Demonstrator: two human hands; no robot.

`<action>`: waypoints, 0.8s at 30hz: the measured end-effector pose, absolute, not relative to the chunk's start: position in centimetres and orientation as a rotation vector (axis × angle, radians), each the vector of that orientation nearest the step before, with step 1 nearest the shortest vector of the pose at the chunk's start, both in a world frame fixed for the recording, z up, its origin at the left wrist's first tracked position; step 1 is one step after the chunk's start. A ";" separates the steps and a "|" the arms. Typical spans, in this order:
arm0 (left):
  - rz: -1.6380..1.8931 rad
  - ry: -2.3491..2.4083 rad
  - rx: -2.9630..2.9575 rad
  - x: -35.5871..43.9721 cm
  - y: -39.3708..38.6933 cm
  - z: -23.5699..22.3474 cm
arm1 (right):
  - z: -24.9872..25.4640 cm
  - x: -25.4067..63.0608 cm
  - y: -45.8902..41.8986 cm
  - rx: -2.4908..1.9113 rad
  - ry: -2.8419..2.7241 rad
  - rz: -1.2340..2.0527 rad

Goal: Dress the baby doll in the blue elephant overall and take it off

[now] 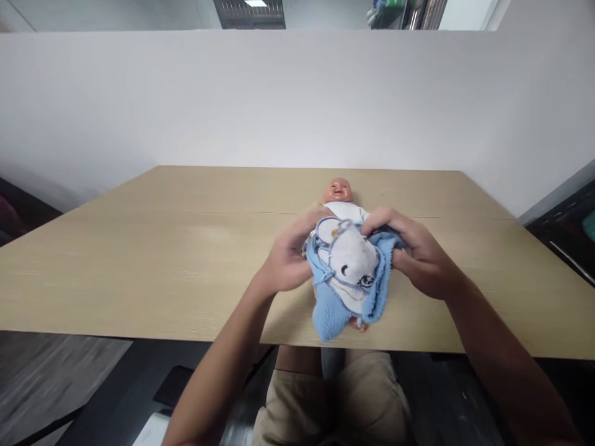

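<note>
A baby doll [338, 189] in a white top lies on its back on the table, its head toward the far side. Over its body, both my hands hold a light blue fleecy doll garment [331, 313] that shows white cloth with a stitched animal face. My left hand [292, 251] grips the garment's left edge. On the right, my right hand [416, 254] pinches a bunched blue edge between thumb and fingers. The garment hides the doll's middle and most of its legs; a bit of foot [359, 324] shows below it.
The wooden table [186, 266] reaches a white wall [279, 99] at the back. Its front edge runs just above my lap. A dark shelf or case [567, 229] stands to the right. Below the table at left lies a dark flat object [174, 385].
</note>
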State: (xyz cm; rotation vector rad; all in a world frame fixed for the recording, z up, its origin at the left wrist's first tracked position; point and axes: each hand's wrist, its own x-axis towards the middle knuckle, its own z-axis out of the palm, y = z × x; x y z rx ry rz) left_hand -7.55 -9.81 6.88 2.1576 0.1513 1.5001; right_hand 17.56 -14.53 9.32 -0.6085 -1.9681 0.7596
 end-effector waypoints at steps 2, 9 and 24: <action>1.517 0.158 2.146 -7.7 -8.2 7.9 | 9.9 17.7 -12.8 -0.696 -2.011 0.837; 1.401 0.611 2.201 -6.4 -5.4 11.1 | 10.2 16.7 -8.2 -0.689 -2.005 0.971; 1.342 0.773 2.256 -7.4 -2.0 11.7 | 9.0 15.4 -6.7 -0.781 -1.948 0.825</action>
